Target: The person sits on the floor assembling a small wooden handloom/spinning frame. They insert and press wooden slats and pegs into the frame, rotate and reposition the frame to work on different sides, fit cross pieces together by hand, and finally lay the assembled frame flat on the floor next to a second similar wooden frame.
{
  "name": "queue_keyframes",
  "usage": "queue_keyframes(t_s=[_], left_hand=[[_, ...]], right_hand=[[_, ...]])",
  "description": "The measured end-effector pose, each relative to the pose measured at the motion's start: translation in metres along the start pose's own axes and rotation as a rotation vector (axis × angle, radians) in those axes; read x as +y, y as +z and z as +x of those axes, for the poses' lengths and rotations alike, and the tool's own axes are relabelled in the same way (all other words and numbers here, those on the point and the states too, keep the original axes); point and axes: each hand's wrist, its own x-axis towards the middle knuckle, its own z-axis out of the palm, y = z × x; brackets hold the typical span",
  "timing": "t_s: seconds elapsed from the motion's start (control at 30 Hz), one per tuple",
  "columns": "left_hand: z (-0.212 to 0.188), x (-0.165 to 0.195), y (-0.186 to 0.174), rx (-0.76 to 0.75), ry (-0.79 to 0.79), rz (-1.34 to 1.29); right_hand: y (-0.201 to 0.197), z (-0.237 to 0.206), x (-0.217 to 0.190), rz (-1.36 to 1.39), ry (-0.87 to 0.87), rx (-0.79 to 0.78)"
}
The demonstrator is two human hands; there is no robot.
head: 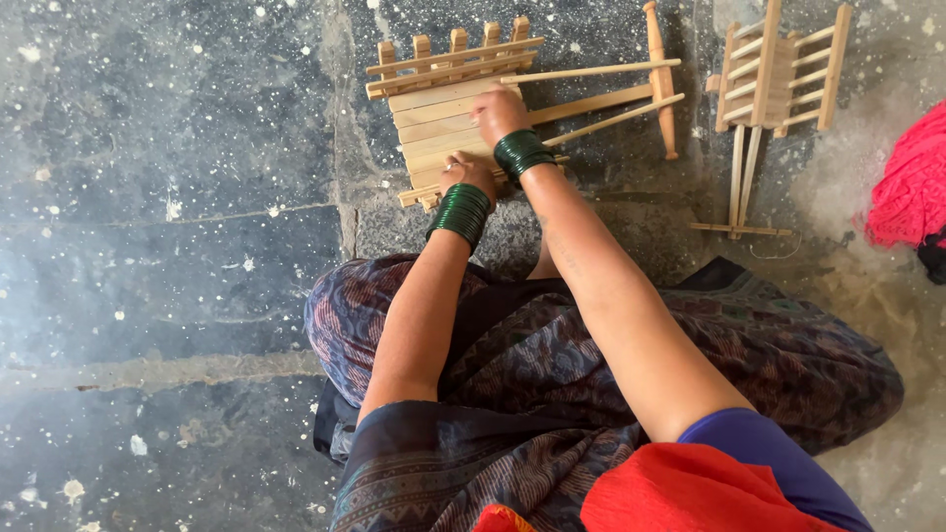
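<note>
Head view: left hand [469, 175] grips near edge of wooden slat cart [463, 103] on stone floor [177, 246]; right hand [500, 113] presses flat on its deck, fingers possibly curled.

This looks like a home craft spot where the work is done on the ground, a small handmade-toy workplace rather than a fitted workshop. The stone floor [177, 197] is dark, rough and speckled with pale flecks, with broad joints between its slabs. The person sits directly on it, patterned cloth [552, 374] spread over the knees. A small wooden cart [463, 99] built of pale sticks and slats lies on the floor, and a second wooden frame [778, 79] of the same kind lies just beside it. A bundle of pink cloth [912, 187] sits at the right edge.
</note>
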Motion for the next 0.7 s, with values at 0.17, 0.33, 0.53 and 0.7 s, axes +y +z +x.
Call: queue_keyframes(t_s=[0.17,0.33,0.53,0.7], left_hand=[[-0.008,0.001,-0.008,-0.07,0.003,-0.078],[-0.005,0.004,-0.005,-0.04,-0.034,0.004],[0.0,0.005,-0.001,-0.022,-0.031,-0.051],[-0.001,0.005,0.001,-0.026,-0.049,-0.047]], right_hand=[[-0.004,0.003,-0.019,0.098,-0.161,-0.162],[-0.016,0.009,-0.011,0.138,0.099,-0.049],[0.001,0.01,-0.023,0.007,-0.295,-0.007],[-0.005,0.008,-0.016,-0.073,-0.08,-0.13]])
